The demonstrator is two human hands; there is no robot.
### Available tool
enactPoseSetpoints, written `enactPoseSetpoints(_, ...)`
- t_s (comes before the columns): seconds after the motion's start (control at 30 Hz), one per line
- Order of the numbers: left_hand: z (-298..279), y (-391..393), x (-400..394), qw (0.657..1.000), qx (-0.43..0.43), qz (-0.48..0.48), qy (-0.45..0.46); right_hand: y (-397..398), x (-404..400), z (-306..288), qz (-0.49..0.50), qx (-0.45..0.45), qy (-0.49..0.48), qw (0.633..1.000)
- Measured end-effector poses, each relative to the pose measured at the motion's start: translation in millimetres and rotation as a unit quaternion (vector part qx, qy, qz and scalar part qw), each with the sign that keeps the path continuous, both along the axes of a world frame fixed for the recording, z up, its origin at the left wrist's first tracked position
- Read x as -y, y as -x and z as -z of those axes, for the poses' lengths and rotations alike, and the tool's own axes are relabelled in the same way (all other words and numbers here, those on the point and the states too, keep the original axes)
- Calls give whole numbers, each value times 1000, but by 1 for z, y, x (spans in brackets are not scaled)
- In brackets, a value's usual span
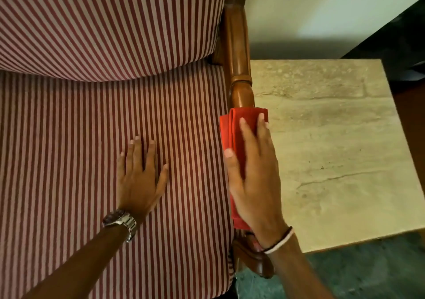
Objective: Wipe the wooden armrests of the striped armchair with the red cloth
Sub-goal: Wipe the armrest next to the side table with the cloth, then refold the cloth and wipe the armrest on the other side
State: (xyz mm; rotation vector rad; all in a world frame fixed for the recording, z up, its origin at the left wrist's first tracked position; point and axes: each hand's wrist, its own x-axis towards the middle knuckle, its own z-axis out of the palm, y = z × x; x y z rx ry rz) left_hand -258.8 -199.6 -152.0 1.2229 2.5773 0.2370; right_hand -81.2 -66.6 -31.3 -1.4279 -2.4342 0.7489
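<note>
Striped seat [92, 137]: left hand [140, 179] flat, empty; right hand [255, 179] pressing cloth [236, 128] mid-armrest [239, 57]; far stretch unwiped, other armrest unseen.

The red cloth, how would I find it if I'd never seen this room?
Find the striped armchair, then the shiny wooden armrest beside the stone table. The red cloth lies folded over that armrest under the right hand. It is plain bright red, with no stripes.
</note>
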Motion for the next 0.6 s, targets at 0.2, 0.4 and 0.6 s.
enactPoseSetpoints(0.2,-79,-79,-24,913,339,-91,-209,-16,-43,-6,181,-142,83,970)
enactPoseSetpoints(0.4,-104,-132,-70,875,420,-117,-208,2,-36,2,156,-130,47,978)
enactPoseSetpoints(0.6,-116,-116,-60,886,374,-114,-250,24,-22,-9,186,-193,-31,963)
